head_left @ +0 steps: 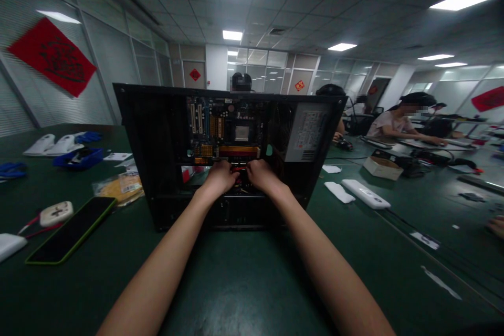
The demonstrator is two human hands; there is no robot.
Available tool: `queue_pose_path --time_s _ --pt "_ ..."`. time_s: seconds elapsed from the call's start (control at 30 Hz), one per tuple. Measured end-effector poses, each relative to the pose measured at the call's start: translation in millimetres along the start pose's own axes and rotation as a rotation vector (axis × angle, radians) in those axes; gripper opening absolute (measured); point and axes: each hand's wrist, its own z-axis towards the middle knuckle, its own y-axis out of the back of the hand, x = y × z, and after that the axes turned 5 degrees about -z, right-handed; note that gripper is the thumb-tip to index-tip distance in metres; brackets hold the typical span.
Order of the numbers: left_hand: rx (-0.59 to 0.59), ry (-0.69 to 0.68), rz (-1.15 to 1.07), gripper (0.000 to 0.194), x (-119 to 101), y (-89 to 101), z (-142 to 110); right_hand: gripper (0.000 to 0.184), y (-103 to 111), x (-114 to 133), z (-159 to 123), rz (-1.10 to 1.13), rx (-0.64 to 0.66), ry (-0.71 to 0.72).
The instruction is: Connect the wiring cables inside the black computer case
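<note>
An open black computer case (157, 131) stands on the green table (244, 283), its inside facing me. A motherboard (226, 128) with coloured slots fills its middle, and a grey power supply (307, 134) sits at the right. Both my hands reach inside at the lower edge of the motherboard. My left hand (220, 177) and my right hand (262, 174) are side by side with fingers curled around a small dark part with red cables between them. What exactly they grip is hidden by the fingers.
A phone in a green case (73, 228) and a white gadget (57, 212) lie at left, near a bagged item (120, 186) and a blue tray (79, 157). White devices (366, 194) and a cardboard box (381, 167) lie right. Other people sit at the far tables.
</note>
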Motion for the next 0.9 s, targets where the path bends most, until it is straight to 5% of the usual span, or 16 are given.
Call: queue_pose_path --time_s 0.9 --pt "-0.03 0.052 0.073 0.031 -3.4 -1.6 -2.2 0.033 2.7 -1.0 5.6 -0.019 0.048 -0.102"
